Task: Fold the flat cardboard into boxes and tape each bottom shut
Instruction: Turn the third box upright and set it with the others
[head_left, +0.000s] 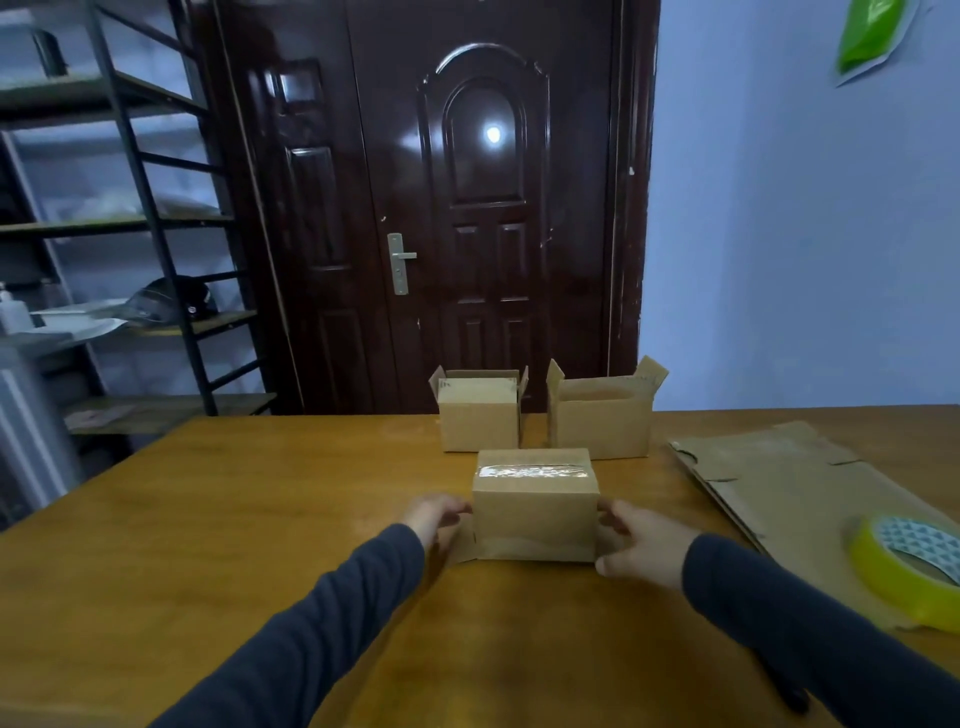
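Note:
A small cardboard box stands upside down mid-table, a shiny strip of clear tape across its upward-facing bottom. My left hand presses its left side and my right hand its right side. Its loose flaps splay on the table at the lower left. Behind it two more folded boxes stand upright with flaps open: the left box and the right box. A stack of flat cardboard lies to the right. A yellow tape roll rests on that stack's near end.
The wooden table ends just behind the two back boxes. Beyond it is a dark door. A black metal shelf rack with odds and ends stands at the left.

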